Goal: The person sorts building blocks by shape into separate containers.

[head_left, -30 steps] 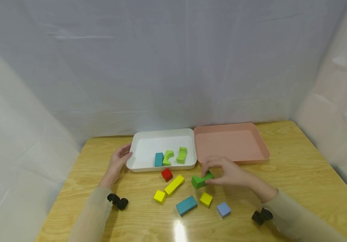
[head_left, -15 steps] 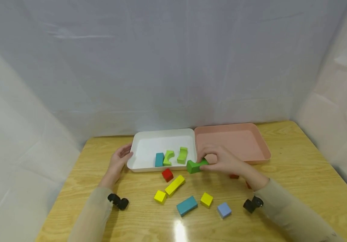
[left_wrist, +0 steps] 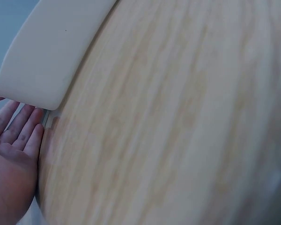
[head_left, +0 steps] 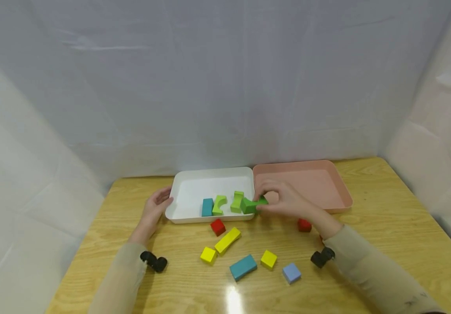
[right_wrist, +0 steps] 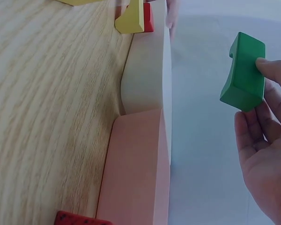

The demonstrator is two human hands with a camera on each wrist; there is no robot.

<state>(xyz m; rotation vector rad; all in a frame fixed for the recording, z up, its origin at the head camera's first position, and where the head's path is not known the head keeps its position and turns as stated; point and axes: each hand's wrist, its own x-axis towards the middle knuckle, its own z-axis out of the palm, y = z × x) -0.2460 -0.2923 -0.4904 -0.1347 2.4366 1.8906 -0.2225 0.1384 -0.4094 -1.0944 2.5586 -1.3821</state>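
Note:
My right hand pinches a green arch block between thumb and fingers, above the right end of the white tray. In the right wrist view the green block is held raised above the level of the tray rims, its notched side facing away from the palm. My left hand touches the white tray's left end with fairly straight fingers, also seen in the left wrist view. Inside that tray lie a teal block and two lime-green arch blocks, one curved and one beside it.
A pink tray adjoins the white one on the right. On the wooden table in front lie a red cube, a long yellow block, yellow cubes, a teal block, a periwinkle block and another red block.
My right hand has lifted the green arch block from the table and carried it back and left, over the white tray's right end. The left hand has stayed at the tray.

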